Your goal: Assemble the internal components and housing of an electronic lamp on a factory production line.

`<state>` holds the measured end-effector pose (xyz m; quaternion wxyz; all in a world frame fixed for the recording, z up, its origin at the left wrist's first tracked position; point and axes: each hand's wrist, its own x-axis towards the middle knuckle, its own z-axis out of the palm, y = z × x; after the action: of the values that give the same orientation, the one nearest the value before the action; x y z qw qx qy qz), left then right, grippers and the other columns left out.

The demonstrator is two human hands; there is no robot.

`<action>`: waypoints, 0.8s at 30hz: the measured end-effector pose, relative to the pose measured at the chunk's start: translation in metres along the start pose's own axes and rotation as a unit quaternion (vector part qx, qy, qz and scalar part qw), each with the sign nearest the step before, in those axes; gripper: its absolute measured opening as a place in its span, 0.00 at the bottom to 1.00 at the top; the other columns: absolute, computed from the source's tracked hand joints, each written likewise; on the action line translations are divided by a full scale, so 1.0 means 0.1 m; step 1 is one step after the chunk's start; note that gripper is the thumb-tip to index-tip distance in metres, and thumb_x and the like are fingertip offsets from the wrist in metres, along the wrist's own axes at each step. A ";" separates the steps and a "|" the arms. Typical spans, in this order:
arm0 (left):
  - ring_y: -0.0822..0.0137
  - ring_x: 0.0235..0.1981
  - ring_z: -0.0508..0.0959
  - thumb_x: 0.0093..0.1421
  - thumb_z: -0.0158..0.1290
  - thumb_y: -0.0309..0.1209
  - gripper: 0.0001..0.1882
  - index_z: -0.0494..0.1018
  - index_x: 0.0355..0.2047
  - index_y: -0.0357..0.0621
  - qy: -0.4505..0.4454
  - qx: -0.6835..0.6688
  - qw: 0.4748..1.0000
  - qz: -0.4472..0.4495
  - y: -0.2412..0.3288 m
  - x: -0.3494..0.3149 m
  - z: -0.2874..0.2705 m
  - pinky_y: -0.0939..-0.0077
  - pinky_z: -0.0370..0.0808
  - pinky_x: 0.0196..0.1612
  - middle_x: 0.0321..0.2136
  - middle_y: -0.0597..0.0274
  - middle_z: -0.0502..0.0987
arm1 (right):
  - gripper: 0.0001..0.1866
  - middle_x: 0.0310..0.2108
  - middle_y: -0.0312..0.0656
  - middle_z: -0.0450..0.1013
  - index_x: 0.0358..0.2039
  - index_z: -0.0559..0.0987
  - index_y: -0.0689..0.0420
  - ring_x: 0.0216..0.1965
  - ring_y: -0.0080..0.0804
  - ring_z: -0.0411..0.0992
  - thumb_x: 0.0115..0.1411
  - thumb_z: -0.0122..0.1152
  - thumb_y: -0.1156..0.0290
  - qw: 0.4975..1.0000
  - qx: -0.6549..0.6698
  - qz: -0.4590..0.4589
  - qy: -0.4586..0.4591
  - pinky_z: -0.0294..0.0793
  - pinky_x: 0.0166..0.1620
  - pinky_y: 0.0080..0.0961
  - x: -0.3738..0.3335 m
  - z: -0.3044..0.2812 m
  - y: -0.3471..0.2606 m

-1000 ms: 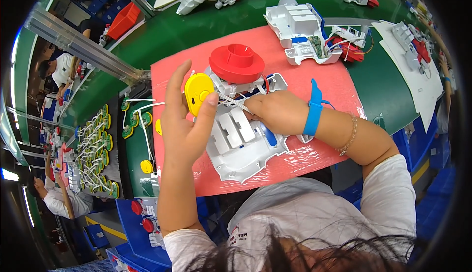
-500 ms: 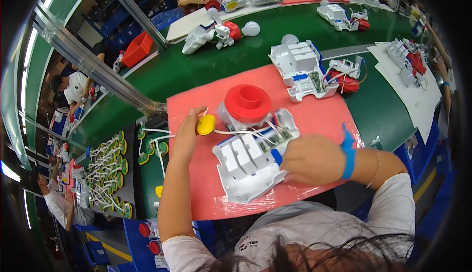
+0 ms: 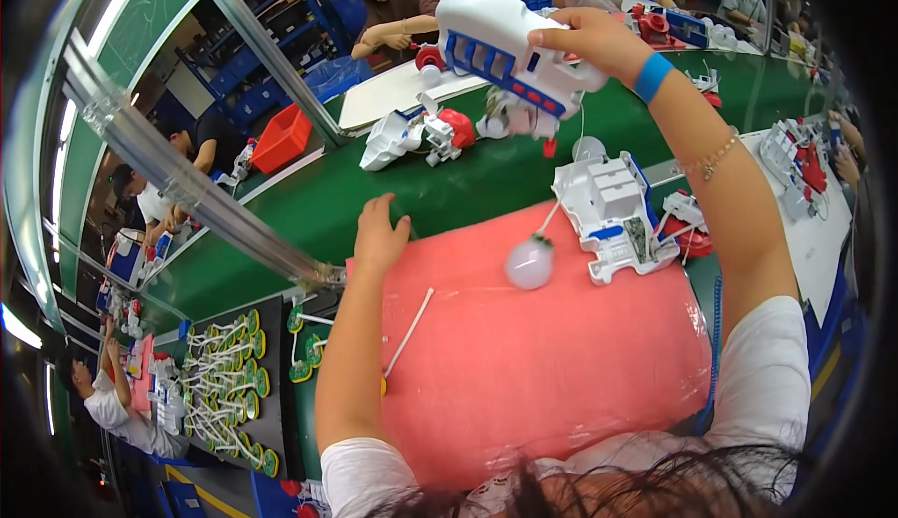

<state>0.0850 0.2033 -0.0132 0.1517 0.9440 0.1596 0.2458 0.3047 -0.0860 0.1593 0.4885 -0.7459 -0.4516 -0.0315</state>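
My right hand (image 3: pixel 599 43) grips a white plastic housing with blue trim (image 3: pixel 496 39) by its right end, raised over the green belt. From it a thin wire runs down to a translucent white bulb (image 3: pixel 530 263) at the back of the pink mat (image 3: pixel 552 359). Small parts under the housing are blurred. My left hand (image 3: pixel 379 237) holds nothing, fingers stretched and thumb apart, over the mat's far left corner. Near that forearm lies a white cable (image 3: pixel 409 331), and a bit of a yellow disc (image 3: pixel 383 385) shows beside the arm.
Another white half-shell (image 3: pixel 606 209) with a circuit board sits at the mat's back right corner. Further assemblies (image 3: pixel 421 134) rest on the green belt (image 3: pixel 309 200). A dark tray (image 3: pixel 285 368) of wired green discs is at left, below a metal post (image 3: pixel 187 162). Several people work nearby.
My right hand has lifted the white assembly from the mat, up and away over the belt. The yellow disc has left my left hand, which is now empty. The view has shifted.
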 end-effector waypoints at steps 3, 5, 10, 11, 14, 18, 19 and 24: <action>0.49 0.54 0.62 0.51 0.53 0.29 0.27 0.61 0.52 0.39 0.030 0.053 0.998 -0.004 -0.05 0.41 0.13 0.62 0.62 0.55 0.52 0.47 0.62 | 0.27 0.26 0.45 0.74 0.33 0.79 0.60 0.29 0.34 0.73 0.49 0.58 0.46 0.983 -0.178 -0.031 0.035 0.71 0.34 0.27 0.33 0.07 0.29; 0.50 0.57 0.58 0.51 0.54 0.28 0.31 0.57 0.55 0.42 0.031 0.103 0.994 -0.020 -0.01 0.66 0.20 0.63 0.61 0.56 0.56 0.50 0.57 | 0.26 0.29 0.50 0.75 0.34 0.78 0.60 0.32 0.42 0.74 0.50 0.56 0.47 0.947 -0.310 -0.050 0.059 0.71 0.37 0.33 0.48 0.18 0.50; 0.51 0.61 0.53 0.49 0.55 0.27 0.38 0.52 0.59 0.47 0.039 0.187 0.981 -0.026 -0.13 1.08 0.53 0.58 0.62 0.55 0.59 0.51 0.53 | 0.23 0.31 0.52 0.74 0.34 0.78 0.60 0.34 0.46 0.73 0.51 0.55 0.51 0.942 -0.332 -0.011 0.053 0.71 0.40 0.37 0.57 0.33 1.28; 0.52 0.60 0.55 0.49 0.56 0.26 0.37 0.52 0.59 0.47 0.031 0.184 0.982 -0.031 -0.19 1.11 0.58 0.58 0.63 0.55 0.59 0.51 0.53 | 0.22 0.32 0.51 0.74 0.34 0.77 0.60 0.35 0.46 0.72 0.51 0.55 0.52 0.933 -0.357 -0.004 0.034 0.70 0.40 0.38 0.56 0.36 1.40; 0.53 0.53 0.64 0.48 0.56 0.26 0.31 0.60 0.53 0.45 0.040 0.152 0.987 -0.033 -0.23 1.19 0.64 0.58 0.65 0.50 0.49 0.52 0.65 | 0.18 0.35 0.47 0.73 0.33 0.76 0.58 0.39 0.45 0.71 0.51 0.56 0.55 0.888 -0.456 -0.055 0.007 0.70 0.42 0.38 0.51 0.53 1.68; 0.54 0.43 0.69 0.46 0.57 0.26 0.18 0.69 0.40 0.43 0.048 0.207 0.977 -0.014 -0.28 1.07 0.71 0.60 0.66 0.45 0.38 0.55 0.69 | 0.16 0.36 0.44 0.73 0.35 0.77 0.56 0.41 0.42 0.71 0.50 0.57 0.58 0.854 -0.510 -0.055 -0.087 0.71 0.43 0.37 0.42 0.77 1.67; 0.54 0.41 0.69 0.46 0.57 0.26 0.16 0.71 0.37 0.42 0.048 0.251 0.967 0.009 -0.29 1.04 0.72 0.62 0.67 0.44 0.37 0.55 0.69 | 0.17 0.37 0.44 0.73 0.36 0.78 0.55 0.41 0.41 0.71 0.50 0.58 0.58 0.859 -0.503 -0.040 -0.085 0.72 0.42 0.36 0.39 0.80 1.69; 0.49 0.39 0.70 0.47 0.57 0.27 0.14 0.70 0.35 0.38 0.062 0.161 0.984 0.044 -0.32 0.95 0.50 0.61 0.68 0.41 0.37 0.50 0.69 | 0.19 0.38 0.43 0.72 0.39 0.75 0.57 0.43 0.40 0.70 0.53 0.56 0.56 0.885 -0.463 -0.019 -0.053 0.67 0.46 0.36 0.28 0.79 1.49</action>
<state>0.1823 0.2581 -0.0268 -0.0236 0.9450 0.1642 0.2819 0.3944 -0.0252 0.0272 0.0621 -0.8793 -0.4248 -0.2064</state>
